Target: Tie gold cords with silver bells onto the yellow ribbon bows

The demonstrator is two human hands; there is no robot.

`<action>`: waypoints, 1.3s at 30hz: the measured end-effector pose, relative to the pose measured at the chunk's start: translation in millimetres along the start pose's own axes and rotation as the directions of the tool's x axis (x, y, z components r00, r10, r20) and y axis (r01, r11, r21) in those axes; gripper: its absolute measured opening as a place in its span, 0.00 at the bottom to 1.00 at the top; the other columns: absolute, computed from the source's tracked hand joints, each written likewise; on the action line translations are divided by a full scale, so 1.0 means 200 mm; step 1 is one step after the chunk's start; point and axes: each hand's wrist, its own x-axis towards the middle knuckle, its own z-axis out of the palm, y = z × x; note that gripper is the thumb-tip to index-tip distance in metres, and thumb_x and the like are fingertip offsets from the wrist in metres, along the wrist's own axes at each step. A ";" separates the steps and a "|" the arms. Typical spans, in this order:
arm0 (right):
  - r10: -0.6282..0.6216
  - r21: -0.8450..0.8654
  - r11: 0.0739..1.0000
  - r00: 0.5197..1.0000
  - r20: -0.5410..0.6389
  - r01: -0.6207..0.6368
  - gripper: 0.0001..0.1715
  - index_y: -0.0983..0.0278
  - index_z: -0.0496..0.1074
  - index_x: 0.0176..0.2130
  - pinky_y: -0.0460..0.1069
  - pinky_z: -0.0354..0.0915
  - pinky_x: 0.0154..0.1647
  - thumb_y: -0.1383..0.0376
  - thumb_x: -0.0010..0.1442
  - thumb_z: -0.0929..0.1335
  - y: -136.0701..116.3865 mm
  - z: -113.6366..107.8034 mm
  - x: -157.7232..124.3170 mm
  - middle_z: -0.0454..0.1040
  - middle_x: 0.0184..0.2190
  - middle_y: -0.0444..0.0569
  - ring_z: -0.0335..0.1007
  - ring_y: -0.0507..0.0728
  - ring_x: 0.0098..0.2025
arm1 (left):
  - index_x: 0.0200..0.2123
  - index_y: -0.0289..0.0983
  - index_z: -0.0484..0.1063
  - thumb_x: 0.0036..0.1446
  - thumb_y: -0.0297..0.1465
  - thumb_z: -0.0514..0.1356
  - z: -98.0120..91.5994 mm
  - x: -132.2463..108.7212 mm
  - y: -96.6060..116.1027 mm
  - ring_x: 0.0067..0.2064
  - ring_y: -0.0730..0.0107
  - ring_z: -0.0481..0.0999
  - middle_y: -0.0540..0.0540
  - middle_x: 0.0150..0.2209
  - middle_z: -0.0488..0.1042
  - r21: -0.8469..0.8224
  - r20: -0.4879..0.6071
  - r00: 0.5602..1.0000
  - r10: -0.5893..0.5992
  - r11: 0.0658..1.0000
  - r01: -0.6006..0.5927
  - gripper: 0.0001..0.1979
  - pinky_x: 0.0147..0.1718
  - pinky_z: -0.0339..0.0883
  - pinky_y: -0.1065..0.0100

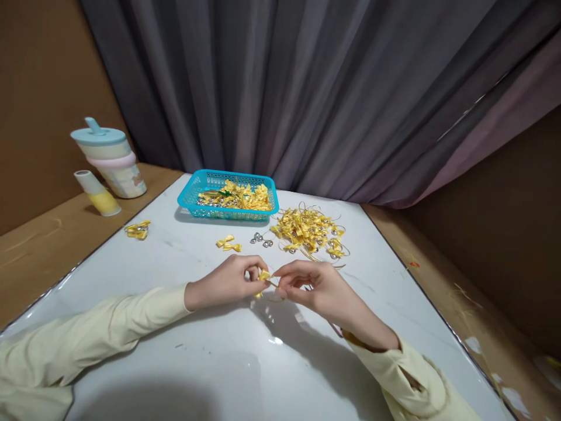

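Between the thumb and fingers of my left hand [232,279] is a small yellow ribbon bow [263,275]. My right hand [319,289] pinches a thin gold cord [274,285] that runs across to the bow. Something slim with a pinkish end [336,330] shows under my right hand; what it is I cannot make out. Beyond my hands lie loose yellow bows [228,243] and a few silver bells or beads [262,239], too small to tell which. A heap of yellow bows with gold cords and silver pieces [307,229] spreads behind my right hand.
A blue plastic basket [228,215] holding more bows and silver pieces stands at the back. At the left are a tumbler with a straw lid [109,158], a yellow-and-white cylinder [99,196] and a small bundle of bows [137,230]. A grey curtain [280,88] hangs behind the white table [197,362].
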 end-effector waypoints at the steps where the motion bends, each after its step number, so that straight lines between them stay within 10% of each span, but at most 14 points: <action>1: 0.000 -0.015 1.000 1.000 -0.001 0.000 0.08 0.67 0.74 0.34 0.45 0.68 0.31 0.72 0.50 0.68 0.00 0.01 0.00 0.77 0.25 0.46 0.73 0.51 0.27 | 0.33 0.34 0.71 0.50 0.30 0.58 0.01 0.00 0.00 0.24 0.76 0.61 0.55 0.21 0.63 0.025 -0.012 1.000 0.016 1.000 -0.016 0.06 0.24 0.54 0.74; 7: -0.236 -0.371 0.912 0.965 -0.119 0.177 0.17 0.65 0.72 0.41 0.45 0.66 0.31 0.76 0.52 0.63 0.09 0.10 -0.01 0.76 0.28 0.45 0.70 0.51 0.27 | 0.28 0.35 0.69 0.48 0.25 0.55 0.03 -0.03 0.00 0.22 0.77 0.54 0.57 0.18 0.54 0.082 -0.002 0.996 0.091 0.993 -0.090 0.04 0.22 0.48 0.74; 19: -0.521 -0.713 0.637 0.845 -0.118 0.293 0.26 0.70 0.62 0.54 0.50 0.67 0.32 0.79 0.56 0.56 0.17 0.15 0.00 0.72 0.32 0.54 0.67 0.56 0.33 | 0.29 0.34 0.67 0.54 0.35 0.58 0.02 -0.01 0.01 0.25 0.76 0.61 0.50 0.26 0.66 -0.630 0.331 0.940 -0.079 0.723 0.283 0.09 0.24 0.54 0.73; 24: -0.491 -0.747 0.613 0.865 -0.104 0.258 0.29 0.70 0.60 0.55 0.50 0.66 0.31 0.79 0.54 0.56 0.19 0.14 0.00 0.71 0.32 0.54 0.67 0.56 0.32 | 0.33 0.32 0.71 0.53 0.34 0.60 0.04 0.02 -0.09 0.26 0.74 0.67 0.45 0.28 0.71 -0.750 0.434 0.900 -0.042 0.537 0.386 0.10 0.24 0.57 0.72; 33: -0.343 -0.658 0.728 0.933 -0.108 0.191 0.31 0.69 0.59 0.56 0.51 0.66 0.34 0.77 0.53 0.58 0.19 0.16 0.00 0.74 0.37 0.56 0.69 0.57 0.34 | 0.30 0.31 0.70 0.47 0.29 0.62 0.09 0.00 -0.11 0.19 0.80 0.57 0.51 0.20 0.66 -0.759 0.458 0.889 0.009 0.526 0.385 0.07 0.20 0.49 0.73; 39: 0.136 -0.172 0.973 0.985 -0.111 -0.153 0.25 0.67 0.59 0.56 0.45 0.63 0.24 0.72 0.59 0.57 0.11 0.10 0.03 0.77 0.30 0.49 0.67 0.50 0.21 | 0.31 0.31 0.71 0.47 0.29 0.61 0.09 0.00 -0.12 0.19 0.79 0.55 0.52 0.18 0.64 -0.759 0.445 0.895 0.011 0.536 0.371 0.08 0.22 0.49 0.72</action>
